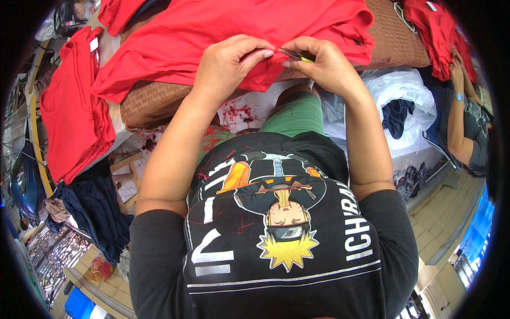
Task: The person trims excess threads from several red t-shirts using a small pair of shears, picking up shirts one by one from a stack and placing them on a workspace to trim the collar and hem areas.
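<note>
A red garment [180, 48] lies spread over the table in front of me, its near edge hanging over the front. My left hand [228, 64] pinches a bit of this edge between thumb and fingertips. Close beside it, my right hand [321, 64] is closed around small thread snips [306, 59], dark at the blades with a yellow part. The blades point left, toward the pinched cloth. Whether they touch a thread is too small to tell.
Brown patterned cloth [154, 103] covers the table. More red garments [77, 106] lie at the left, with dark blue cloth [98, 204] below. At right, a white plastic bag [409, 87] holds dark cloth. Another person [467, 122] handles a red garment there. Red thread scraps cling to my clothes.
</note>
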